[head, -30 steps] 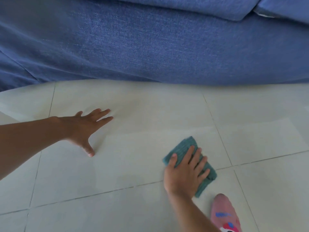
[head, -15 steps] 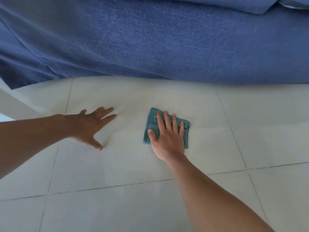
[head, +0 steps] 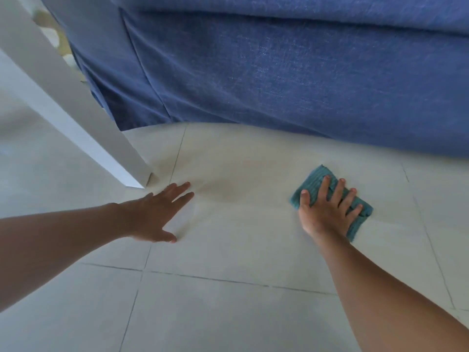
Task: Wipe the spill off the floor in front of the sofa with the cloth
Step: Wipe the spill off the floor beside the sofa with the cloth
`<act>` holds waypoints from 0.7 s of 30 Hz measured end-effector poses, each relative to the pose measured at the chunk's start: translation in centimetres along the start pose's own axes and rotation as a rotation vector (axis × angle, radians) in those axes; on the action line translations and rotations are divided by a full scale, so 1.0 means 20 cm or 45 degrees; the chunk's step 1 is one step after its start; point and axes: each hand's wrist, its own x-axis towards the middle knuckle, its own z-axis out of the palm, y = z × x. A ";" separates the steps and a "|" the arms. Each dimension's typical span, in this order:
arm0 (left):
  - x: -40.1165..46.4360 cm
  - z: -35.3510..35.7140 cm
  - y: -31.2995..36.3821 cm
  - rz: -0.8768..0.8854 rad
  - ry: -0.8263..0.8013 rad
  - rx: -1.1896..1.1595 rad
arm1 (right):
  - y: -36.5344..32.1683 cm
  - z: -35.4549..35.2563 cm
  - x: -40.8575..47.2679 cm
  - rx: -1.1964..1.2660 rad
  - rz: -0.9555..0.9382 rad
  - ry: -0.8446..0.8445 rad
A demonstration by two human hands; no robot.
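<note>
The right hand [head: 327, 212] lies flat on a teal ribbed cloth [head: 317, 185], fingers spread and straight, palm pressing the fabric against the pale tiled floor [head: 228, 313]. The hand is not closed around the cloth; it simply rests on top, with the thumb at the cloth's left edge and the fingertips reaching toward its far right corner. The cloth is folded into a rough rectangle, turned at an angle, and sticks out past the hand on the upper left and lower right sides. It sits on the floor near the base of the blue fabric sofa [head: 291, 72], apart from the sofa's lower edge.

The left hand [head: 154, 214] is also open, fingers extended and close together, thumb out to the side, laid on the tile well to the left of the cloth and holding nothing. Between the two hands the tile shows a faint darker, dull patch [head: 228, 194] just right of the left fingertips; whether it is wet cannot be told. A white furniture leg [head: 76, 110] slants down from the upper left and meets the floor just beyond the left hand. Both forearms are bare and reach in from the bottom corners. Dark grout lines cross the tiles below the hands
</note>
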 end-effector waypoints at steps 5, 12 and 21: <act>-0.12 0.12 -0.09 -0.052 0.059 -0.024 | -0.31 0.02 -0.01 -0.047 -0.235 -0.014; -0.31 0.31 -0.17 -0.105 0.119 -0.065 | -0.84 0.13 -0.15 -0.138 -0.671 -0.037; -0.42 0.43 -0.24 -0.099 0.293 -0.139 | -1.13 0.29 -0.62 -0.052 -1.169 -0.053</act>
